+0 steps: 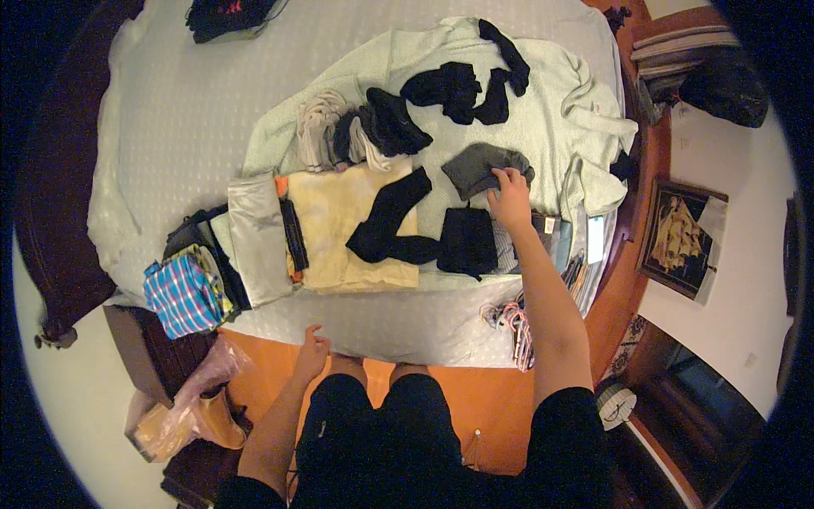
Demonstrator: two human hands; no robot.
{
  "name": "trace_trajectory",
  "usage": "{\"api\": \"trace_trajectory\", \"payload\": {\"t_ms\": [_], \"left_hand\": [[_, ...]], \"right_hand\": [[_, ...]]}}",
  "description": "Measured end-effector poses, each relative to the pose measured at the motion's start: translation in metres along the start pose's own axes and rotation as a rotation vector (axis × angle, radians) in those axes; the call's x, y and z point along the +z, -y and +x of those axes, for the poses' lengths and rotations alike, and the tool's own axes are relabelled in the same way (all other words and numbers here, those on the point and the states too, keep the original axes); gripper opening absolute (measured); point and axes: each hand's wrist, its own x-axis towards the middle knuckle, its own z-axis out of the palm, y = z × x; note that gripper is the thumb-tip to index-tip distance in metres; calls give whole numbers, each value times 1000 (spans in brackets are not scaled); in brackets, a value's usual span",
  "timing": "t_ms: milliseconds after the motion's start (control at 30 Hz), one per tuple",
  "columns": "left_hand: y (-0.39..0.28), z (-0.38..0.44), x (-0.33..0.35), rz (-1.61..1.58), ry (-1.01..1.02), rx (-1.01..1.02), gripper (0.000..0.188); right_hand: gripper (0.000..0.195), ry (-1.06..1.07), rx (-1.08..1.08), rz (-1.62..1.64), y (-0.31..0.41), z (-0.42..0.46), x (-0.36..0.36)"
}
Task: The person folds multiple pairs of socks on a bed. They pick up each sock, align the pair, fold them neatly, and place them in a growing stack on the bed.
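Note:
My right hand (510, 196) rests with its fingertips on a dark grey folded cloth (477, 167) on the bed; whether it grips the cloth I cannot tell. Just below lies a folded black garment (468, 240). A long black sock (389, 223) is bent across a folded pale yellow cloth (356, 238). Farther up, several black socks (445, 89) are spread on the light green blanket (547, 121). Rolled light socks (321, 127) and a dark bundle (394, 124) sit side by side above the yellow cloth. My left hand (313, 350) hangs empty by the bed's near edge, fingers apart.
At the left stand a folded silvery cloth (255, 238) and a blue plaid garment (183, 296). Clothes hangers (518, 331) lie at the near right edge, with a lit phone-like screen (595, 240) beyond. Below left is a plastic-wrapped item (191, 420) by a dark nightstand (159, 350).

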Motion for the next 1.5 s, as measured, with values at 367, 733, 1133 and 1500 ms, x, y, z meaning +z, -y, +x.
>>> {"api": "trace_trajectory", "payload": {"t_ms": [367,733,1133,1500], "left_hand": [[-7,-10,14,62,28,-130,52],[-11,2,-4,-145,-65,69,48],[-342,-8,27,-630,351,630,64],[-399,-137,22,-1084,934,849,37]], "right_hand": [[38,52,-141,-320,70,131,25],[13,-359,104,800,82,139,-134],[19,198,-106,1674,223,-9,-387],[19,9,-202,1513,225,-119,-466]]}}
